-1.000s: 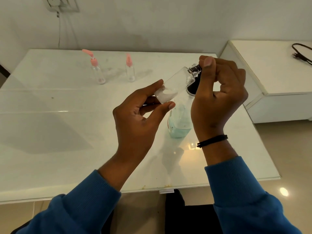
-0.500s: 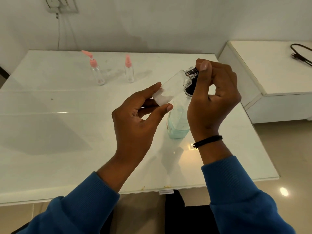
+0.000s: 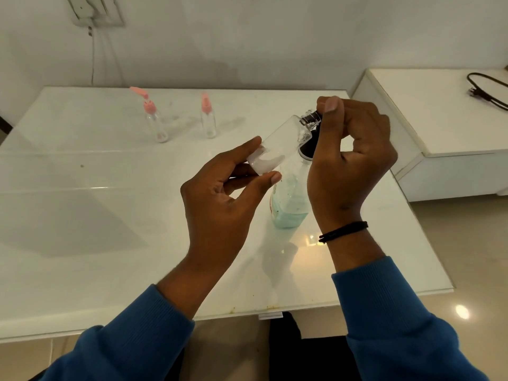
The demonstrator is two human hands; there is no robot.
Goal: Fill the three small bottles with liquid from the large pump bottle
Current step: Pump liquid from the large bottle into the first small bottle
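My left hand [image 3: 220,199] grips the base of a small clear bottle [image 3: 277,145], held tilted in the air with its neck pointing up and right. A little white liquid lies in its lower end. My right hand [image 3: 349,149] pinches the dark cap [image 3: 312,118] at that bottle's neck. Directly behind and below stands the large pump bottle [image 3: 288,204] with pale blue-green liquid at its bottom, its black top partly hidden by my hands. Two small clear bottles with pink pump tops [image 3: 156,119] [image 3: 208,116] stand upright at the back of the table.
The white glossy table [image 3: 82,215] reaches to a front edge near my body. To the right stands a lower white cabinet [image 3: 439,133] with a black cable [image 3: 486,90] on it. A wall socket with a hanging cord [image 3: 92,12] is at the upper left.
Both hands with the small bottle have shifted slightly left and down. My right thumb and fingers have turned a little on the cap.
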